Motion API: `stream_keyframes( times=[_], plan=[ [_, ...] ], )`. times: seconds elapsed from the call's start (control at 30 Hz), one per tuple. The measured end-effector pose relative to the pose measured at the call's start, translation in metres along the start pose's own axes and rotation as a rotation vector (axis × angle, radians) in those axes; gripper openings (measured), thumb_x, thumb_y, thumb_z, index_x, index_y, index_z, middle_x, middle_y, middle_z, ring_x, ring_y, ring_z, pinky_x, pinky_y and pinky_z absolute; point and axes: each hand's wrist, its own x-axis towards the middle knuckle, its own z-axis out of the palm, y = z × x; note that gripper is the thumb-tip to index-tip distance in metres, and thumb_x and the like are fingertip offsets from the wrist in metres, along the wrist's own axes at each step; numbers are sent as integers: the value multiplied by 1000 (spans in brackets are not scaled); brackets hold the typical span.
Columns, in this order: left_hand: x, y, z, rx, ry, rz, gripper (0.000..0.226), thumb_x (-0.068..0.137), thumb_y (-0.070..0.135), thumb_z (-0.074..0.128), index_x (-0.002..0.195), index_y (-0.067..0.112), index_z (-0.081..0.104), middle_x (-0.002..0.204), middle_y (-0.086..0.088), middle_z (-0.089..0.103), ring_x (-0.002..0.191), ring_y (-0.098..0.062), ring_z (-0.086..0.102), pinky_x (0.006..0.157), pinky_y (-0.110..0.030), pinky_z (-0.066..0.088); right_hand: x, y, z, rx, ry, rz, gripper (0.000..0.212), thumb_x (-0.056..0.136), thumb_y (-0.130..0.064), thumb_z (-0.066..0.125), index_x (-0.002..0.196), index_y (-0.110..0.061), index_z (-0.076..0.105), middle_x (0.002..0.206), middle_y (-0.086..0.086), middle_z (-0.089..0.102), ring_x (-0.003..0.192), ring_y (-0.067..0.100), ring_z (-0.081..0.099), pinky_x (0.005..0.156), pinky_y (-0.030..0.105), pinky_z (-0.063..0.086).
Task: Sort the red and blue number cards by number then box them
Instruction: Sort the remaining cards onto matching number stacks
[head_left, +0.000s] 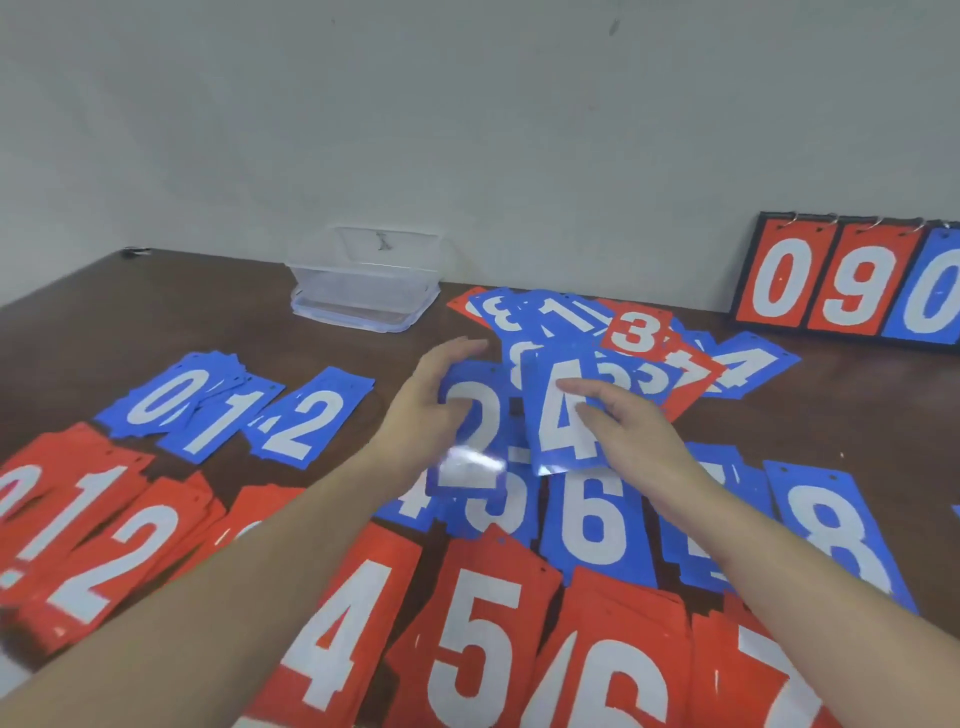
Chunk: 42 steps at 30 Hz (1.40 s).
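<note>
My left hand (426, 400) grips a blue 2 card (475, 436) by its left edge, held above the table. My right hand (628, 431) pinches a blue 4 card (558, 415) beside it. Behind them lies an unsorted heap (587, 332) of blue and red cards with a red 3 on top. Sorted blue piles run across the middle: 0 (166, 395), 1 (223, 415), 2 (306, 421), then 6 (592, 519) and 8 (836, 530). Red piles lie along the front: 1, 2 (119, 561), 4 (337, 629), 5 (478, 649), 6, 7.
A clear plastic box (363, 280) stands on its lid at the back of the brown table (156, 306), near the wall. A black flip scoreboard (852, 280) showing 0 9 0 leans at the back right.
</note>
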Motion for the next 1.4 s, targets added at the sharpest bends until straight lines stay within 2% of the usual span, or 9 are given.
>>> stream_keyframes(
  times=[0.07, 0.17, 0.27, 0.37, 0.57, 0.7, 0.83, 1.0, 1.4],
  plan=[
    [-3, -8, -19, 9, 55, 8, 75, 91, -4, 51, 136, 56, 45, 153, 26, 31, 119, -18, 55, 95, -48, 51, 3, -3, 12, -16, 4, -4, 37, 106, -18, 47, 132, -41, 59, 143, -18, 52, 111, 4, 60, 79, 11, 50],
    [-6, -22, -45, -52, 123, -6, 79, 93, -3, 55, 143, 54, 37, 144, 30, 35, 111, 23, 47, 83, -17, 54, 8, -8, 31, 33, 9, 29, 47, 104, -14, 53, 139, -45, 47, 131, -14, 60, 96, 2, 66, 65, 11, 49],
    [-5, -37, -72, -138, 183, -44, 76, 93, 0, 61, 145, 50, 37, 135, 25, 52, 118, 21, 46, 93, -22, 52, 11, -13, 51, 157, 21, 70, 66, 101, -5, 55, 145, -48, 32, 103, -9, 74, 81, 8, 74, 63, 20, 55],
    [-2, -49, -101, -132, 236, -73, 65, 96, 4, 63, 143, 42, 40, 107, 45, 57, 96, 31, 51, 69, -8, 50, 14, -25, 69, 167, 61, 85, 73, 100, -3, 56, 148, -49, 27, 101, -13, 70, 76, -2, 71, 59, 14, 51],
    [22, -78, -150, 147, 259, -63, 55, 95, 8, 61, 143, 30, 46, 137, 17, 54, 130, -4, 49, 105, -23, 41, 17, -44, 101, 84, 156, 92, 59, 104, -13, 50, 151, -43, 34, 132, -18, 49, 72, -24, 56, 58, 10, 46],
    [38, -98, -172, 334, 179, -72, 59, 96, 11, 58, 148, 33, 40, 139, 10, 52, 134, -12, 45, 99, -29, 42, 17, -47, 119, 112, 188, 118, 55, 104, -17, 51, 150, -44, 35, 145, -11, 50, 83, -16, 64, 68, 21, 56],
    [50, -116, -182, 510, 115, -67, 66, 95, 12, 58, 150, 39, 35, 146, 3, 50, 132, -20, 48, 85, -31, 42, 14, -50, 131, 119, 204, 130, 59, 102, -16, 57, 152, -39, 36, 130, -14, 61, 89, -11, 66, 73, 23, 57],
    [55, -123, -184, 801, 119, 81, 64, 87, 13, 68, 145, 30, 47, 150, 1, 44, 133, -29, 39, 107, -43, 34, 8, -53, 135, 122, 211, 147, 51, 99, -11, 60, 144, -32, 46, 114, -19, 69, 97, 5, 71, 72, 20, 56],
    [50, -96, -135, 528, -6, 249, 27, 92, 16, 64, 117, 24, 69, 133, 4, 55, 126, -21, 47, 106, -26, 30, 5, -51, 152, 49, 161, 275, 43, 94, -12, 66, 125, -28, 41, 114, -3, 67, 94, 14, 70, 66, 25, 54]
  ],
)
